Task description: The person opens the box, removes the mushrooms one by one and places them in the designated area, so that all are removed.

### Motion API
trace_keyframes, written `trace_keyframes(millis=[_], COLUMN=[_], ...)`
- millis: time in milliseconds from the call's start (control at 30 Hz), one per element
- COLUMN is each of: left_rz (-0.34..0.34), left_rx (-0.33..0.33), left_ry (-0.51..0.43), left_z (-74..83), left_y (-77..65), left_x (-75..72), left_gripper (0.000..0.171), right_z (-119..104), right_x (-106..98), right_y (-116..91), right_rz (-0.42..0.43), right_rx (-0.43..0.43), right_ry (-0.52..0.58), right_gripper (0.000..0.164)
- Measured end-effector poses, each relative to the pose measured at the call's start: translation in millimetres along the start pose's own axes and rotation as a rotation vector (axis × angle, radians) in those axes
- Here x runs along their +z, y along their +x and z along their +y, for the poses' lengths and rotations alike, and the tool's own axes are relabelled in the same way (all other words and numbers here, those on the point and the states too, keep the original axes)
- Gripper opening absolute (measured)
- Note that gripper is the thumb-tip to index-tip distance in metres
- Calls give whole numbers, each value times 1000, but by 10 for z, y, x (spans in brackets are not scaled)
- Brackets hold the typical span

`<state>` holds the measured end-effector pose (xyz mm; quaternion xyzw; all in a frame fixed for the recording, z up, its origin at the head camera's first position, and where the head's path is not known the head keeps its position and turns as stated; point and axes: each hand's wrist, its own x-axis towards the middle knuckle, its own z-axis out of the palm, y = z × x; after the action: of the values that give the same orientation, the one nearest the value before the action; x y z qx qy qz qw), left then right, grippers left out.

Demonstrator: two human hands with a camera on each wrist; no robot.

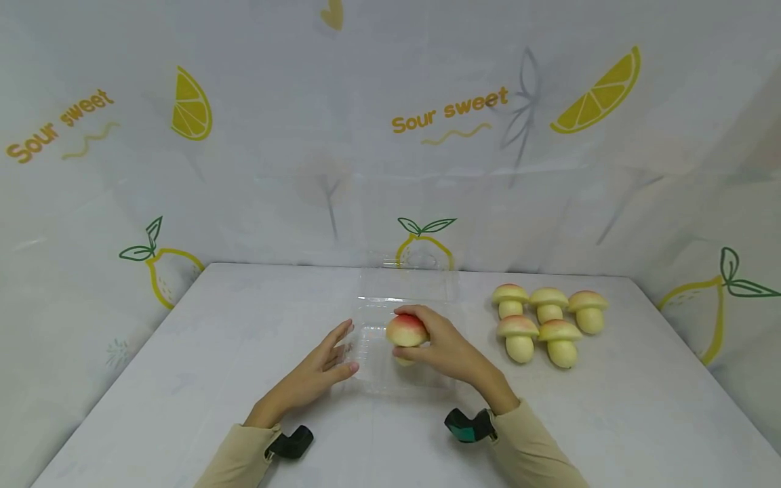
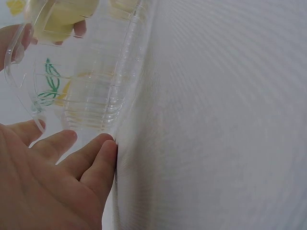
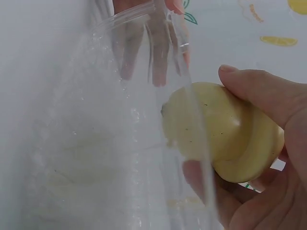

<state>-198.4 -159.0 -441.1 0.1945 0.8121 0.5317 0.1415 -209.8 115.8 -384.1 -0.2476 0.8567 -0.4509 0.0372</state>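
Note:
My right hand point(image 1: 444, 342) grips a mushroom-shaped toy point(image 1: 406, 331) with a red-topped cap and pale yellow stem, thumb on one side and fingers on the other. It is held over a clear plastic clamshell box point(image 1: 372, 379), whose lid point(image 1: 407, 285) stands raised at the back. In the right wrist view the stem of the mushroom point(image 3: 230, 129) shows partly through the box wall. My left hand point(image 1: 317, 369) is at the left side of the box, fingers extended. The left wrist view has its fingertips point(image 2: 106, 140) right at the box's side wall point(image 2: 91, 96).
Several more mushroom-shaped toys point(image 1: 518, 339) lie in two rows on the white table point(image 1: 244, 325), right of the box. Behind the table hangs a white cloth point(image 1: 274, 135) printed with lemons and lettering. Each wrist wears a dark camera point(image 1: 291, 442).

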Motion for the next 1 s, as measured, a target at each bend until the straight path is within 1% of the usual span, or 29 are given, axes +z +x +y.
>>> trace_keyframes(millis=[333,600,800,1000], left_rz=[-5,-6,-4,-1], left_rx=[6,5,3,-3], left_ry=[11,11,11,15], left_z=[-19,-10,-16,-18], left_y=[10,9,9,9], left_x=[-2,0,-1,-2], left_gripper=[82,82,83,82], right_z=[30,75,58,55], right_x=[-124,-228,-306,-401], right_y=[-89,-165,-227,-307], right_rz=[34,47,46,57], right_rx=[45,38,39,38], right_ry=[44,46,81,80], right_gripper=[62,60,61,60])
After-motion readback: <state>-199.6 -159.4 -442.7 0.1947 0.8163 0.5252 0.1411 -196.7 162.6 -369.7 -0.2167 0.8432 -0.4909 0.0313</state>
